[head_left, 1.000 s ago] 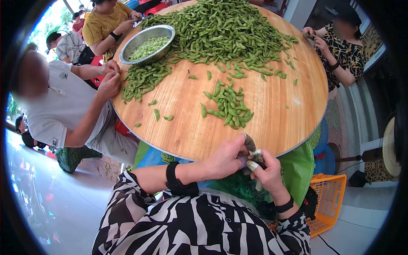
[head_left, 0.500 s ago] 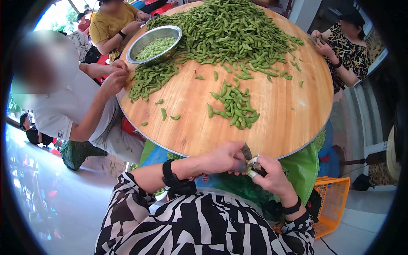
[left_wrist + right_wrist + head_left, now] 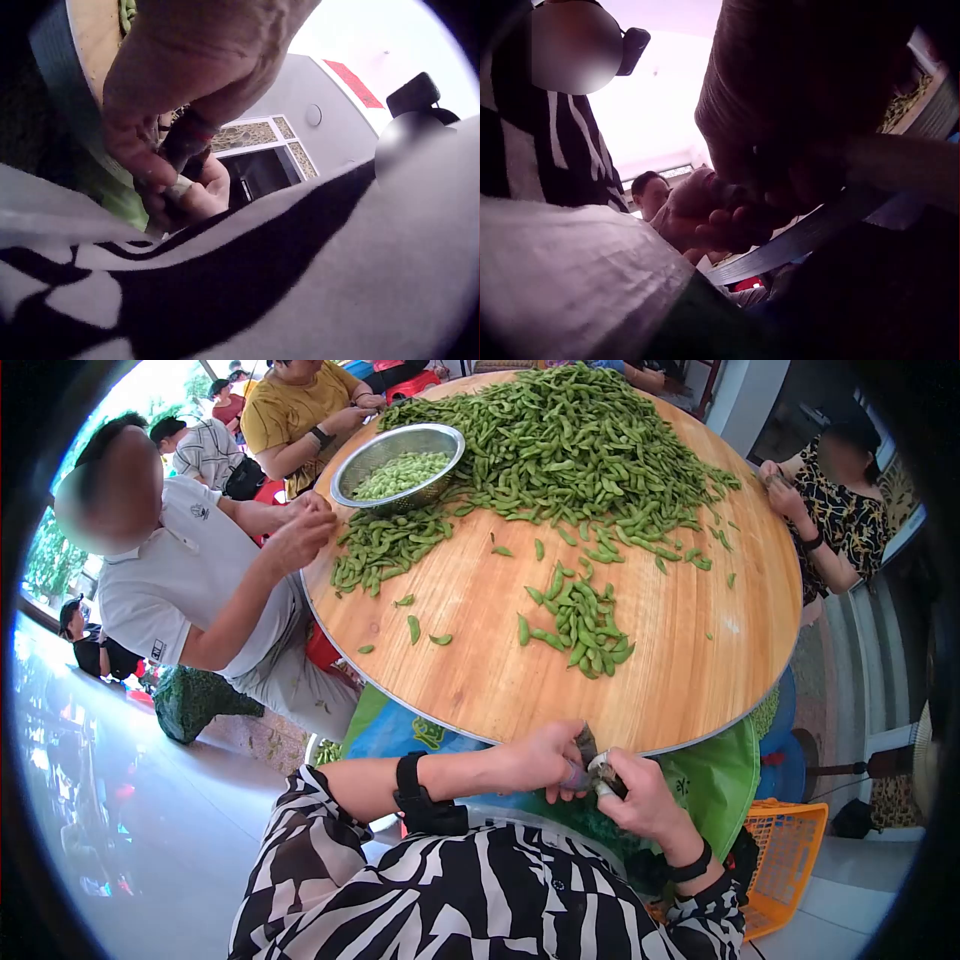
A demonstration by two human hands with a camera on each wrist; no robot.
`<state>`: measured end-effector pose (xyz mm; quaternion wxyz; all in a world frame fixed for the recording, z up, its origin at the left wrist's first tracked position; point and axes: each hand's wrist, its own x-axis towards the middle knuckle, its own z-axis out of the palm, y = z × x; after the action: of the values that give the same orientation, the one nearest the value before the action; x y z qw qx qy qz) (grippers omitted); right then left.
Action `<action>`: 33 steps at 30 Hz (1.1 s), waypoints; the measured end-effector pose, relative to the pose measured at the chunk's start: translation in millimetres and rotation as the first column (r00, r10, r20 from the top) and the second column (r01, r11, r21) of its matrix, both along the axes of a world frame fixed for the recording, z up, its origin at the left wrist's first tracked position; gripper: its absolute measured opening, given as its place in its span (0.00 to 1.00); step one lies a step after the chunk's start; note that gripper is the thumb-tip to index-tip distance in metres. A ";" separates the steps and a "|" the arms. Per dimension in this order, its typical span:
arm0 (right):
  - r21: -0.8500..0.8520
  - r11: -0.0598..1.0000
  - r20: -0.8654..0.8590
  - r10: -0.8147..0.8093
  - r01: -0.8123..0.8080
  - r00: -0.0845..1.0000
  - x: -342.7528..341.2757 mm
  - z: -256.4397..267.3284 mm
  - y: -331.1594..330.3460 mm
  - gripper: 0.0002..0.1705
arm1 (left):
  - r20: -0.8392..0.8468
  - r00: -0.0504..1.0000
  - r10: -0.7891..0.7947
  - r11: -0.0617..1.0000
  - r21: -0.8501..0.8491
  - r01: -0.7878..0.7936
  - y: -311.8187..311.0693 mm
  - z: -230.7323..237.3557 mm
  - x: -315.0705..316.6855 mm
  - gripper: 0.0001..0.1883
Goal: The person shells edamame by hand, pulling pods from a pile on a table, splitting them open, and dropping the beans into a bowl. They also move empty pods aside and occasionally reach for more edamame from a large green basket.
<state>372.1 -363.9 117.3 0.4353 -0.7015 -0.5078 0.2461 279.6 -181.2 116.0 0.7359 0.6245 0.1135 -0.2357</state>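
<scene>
In the head view my left hand and right hand meet just off the near edge of the round wooden table. Dark and whitish coverings wrap the thumbs and some fingertips. Curled fingers of both hands pinch a small green bean pod between them, mostly hidden by the fingers. The left wrist view has the fingers bunched tip to tip; the right wrist view is dark there. Beyond my hands lies a small heap of green soybean pods.
A large mound of pods covers the table's far side. A metal colander of shelled beans stands left of it. People sit around, including one in a white shirt. An orange crate stands low at the right, near blue tubs.
The head view has shifted, so the table sits further right in it. My hands stay together at the table edge, fingers working; a pale piece hanging below them earlier no longer shows.
</scene>
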 end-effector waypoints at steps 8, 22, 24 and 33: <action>-0.130 0.986 -0.136 -0.122 0.104 0.983 8.4 5.5 -12.3 0.09 | 0.647 0.743 -0.170 0.547 0.689 -0.475 59.4 -0.7 -10.8 0.15; -0.099 0.988 -0.230 -0.138 0.118 0.963 12.2 -7.5 -21.5 0.09 | 0.340 0.940 0.028 -0.384 0.872 -0.304 211.9 -9.7 -117.7 0.07; -0.078 0.990 -0.326 -0.135 0.115 0.936 15.3 -7.9 -24.5 0.09 | 0.152 0.987 0.056 -0.570 0.816 -0.093 200.5 29.6 -137.0 0.06; -0.043 0.945 -0.853 -0.203 0.324 0.481 31.6 -9.3 -17.6 0.11 | 0.572 0.804 -0.162 0.207 0.816 -0.539 134.2 182.9 -142.7 0.11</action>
<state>403.7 -381.6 108.0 0.7017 -0.5333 -0.1318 0.4537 136.9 -47.0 298.9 0.2102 0.9570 0.0996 0.1733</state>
